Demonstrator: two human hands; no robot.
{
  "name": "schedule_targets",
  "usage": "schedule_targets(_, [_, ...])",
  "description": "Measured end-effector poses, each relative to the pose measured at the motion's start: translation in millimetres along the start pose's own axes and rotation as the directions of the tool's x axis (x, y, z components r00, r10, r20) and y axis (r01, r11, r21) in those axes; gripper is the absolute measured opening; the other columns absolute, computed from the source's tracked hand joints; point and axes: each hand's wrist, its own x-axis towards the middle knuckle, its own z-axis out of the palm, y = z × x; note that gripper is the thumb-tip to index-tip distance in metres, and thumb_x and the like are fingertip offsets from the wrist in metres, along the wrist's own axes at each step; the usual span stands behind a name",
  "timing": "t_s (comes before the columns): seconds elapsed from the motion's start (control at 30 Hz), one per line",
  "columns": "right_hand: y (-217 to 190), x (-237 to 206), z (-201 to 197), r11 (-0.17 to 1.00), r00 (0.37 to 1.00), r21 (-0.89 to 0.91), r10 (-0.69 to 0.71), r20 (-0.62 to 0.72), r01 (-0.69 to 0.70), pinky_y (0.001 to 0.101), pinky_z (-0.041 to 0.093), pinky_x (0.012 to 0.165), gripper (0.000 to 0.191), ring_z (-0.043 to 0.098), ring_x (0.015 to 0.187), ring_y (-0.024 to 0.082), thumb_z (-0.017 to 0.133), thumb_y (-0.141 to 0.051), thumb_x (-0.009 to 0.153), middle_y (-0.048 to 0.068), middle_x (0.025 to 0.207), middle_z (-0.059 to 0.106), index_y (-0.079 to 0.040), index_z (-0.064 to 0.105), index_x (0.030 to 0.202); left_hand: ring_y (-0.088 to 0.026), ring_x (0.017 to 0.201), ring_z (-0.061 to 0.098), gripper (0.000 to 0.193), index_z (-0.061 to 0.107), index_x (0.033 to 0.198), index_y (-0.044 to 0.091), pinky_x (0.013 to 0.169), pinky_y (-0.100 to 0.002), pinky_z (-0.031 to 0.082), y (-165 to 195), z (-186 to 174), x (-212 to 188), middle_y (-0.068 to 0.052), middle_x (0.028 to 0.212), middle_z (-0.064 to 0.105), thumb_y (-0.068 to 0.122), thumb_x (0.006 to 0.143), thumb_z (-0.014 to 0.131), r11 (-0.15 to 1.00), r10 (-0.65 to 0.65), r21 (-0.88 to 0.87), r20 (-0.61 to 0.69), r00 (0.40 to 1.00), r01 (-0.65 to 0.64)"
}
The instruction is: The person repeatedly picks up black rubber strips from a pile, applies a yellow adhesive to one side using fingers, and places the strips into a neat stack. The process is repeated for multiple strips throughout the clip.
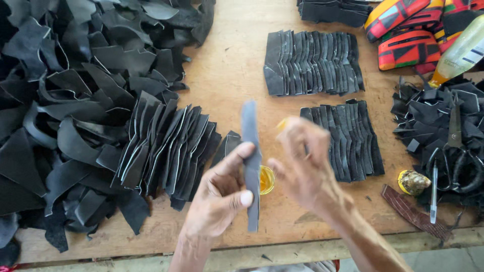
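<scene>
- Grey-black leather strip [250, 161], thin and flat with a matte face, stands on edge in my left hand [219, 199]; thumb and fingers are closed on its lower half, over the near edge of the tabletop [227, 65], so one face is turned toward the other hand.
- My right hand [302, 161] is just beside the strip, blurred with motion; I cannot tell whether its fingers are closed on anything, though a yellowish smear shows near the fingertips.
- Below the strip sits a small round cup of amber liquid [266, 180], partly hidden, close at hand, where I judge it is handy for dipping.
- Left of it, a fanned row of cut black pieces [166, 146] leans overlapped, edges pale; behind them a loose heap of curled offcuts [75, 75] covers the left side.
- Two neater fanned stacks [312, 63] lie toward the far and right part of the board.
- At the right edge, scissors [454, 151] rest on more scraps, a pen [434, 194] beside them, and a plastic bottle [461, 53] tilts at the far right corner.
</scene>
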Motion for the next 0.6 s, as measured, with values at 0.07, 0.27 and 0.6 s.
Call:
schedule_targets(0.07, [-0.5, 4.6, -20.6, 0.894, 0.765, -0.227, -0.448, -0.463, 0.386, 0.0532, 0.046, 0.100, 0.086, 0.051, 0.123, 0.041, 0.078, -0.016, 0.081, 0.028, 0.137, 0.051, -0.006, 0.028, 0.151, -0.018, 0.118, 0.062, 0.080, 0.048, 0.153, -0.006, 0.099, -0.029, 0.052, 2.2, 3.8, -5.2, -0.012, 0.138, 0.063, -0.002, 0.082, 0.084, 0.996, -0.085, -0.029, 0.065, 0.994, 0.087])
schedule_targets(0.27, [18.7, 2.8, -42.4, 0.910, 0.938, 0.251, -0.286, -0.196, 0.330, 0.0297, 0.058, 0.087, 0.092, 0.075, 0.093, 0.021, 0.078, -0.001, 0.084, 0.004, 0.107, 0.076, -0.006, 0.028, 0.161, -0.016, 0.078, 0.069, 0.051, 0.056, 0.138, -0.007, 0.060, -0.025, 0.057, 24.7, 14.7, 5.1, -0.012, 0.111, 0.070, 0.013, 0.092, 0.069, 0.919, -0.387, -0.093, -0.028, 0.922, 0.383])
schedule_targets(0.6, [40.8, -57.0, -13.5, 0.411, 0.782, 0.788, 0.608, 0.139, -0.459, 0.0275, 0.056, 0.064, 0.086, 0.071, 0.076, 0.013, 0.086, -0.009, 0.071, 0.015, 0.090, 0.079, -0.006, 0.038, 0.143, -0.010, 0.062, 0.064, 0.026, 0.068, 0.116, 0.000, 0.051, -0.023, 0.052, 40.7, 19.6, 119.0, -0.006, 0.087, 0.074, 0.009, 0.092, 0.069, 0.666, -0.381, 0.658, -0.105, 0.919, 0.352])
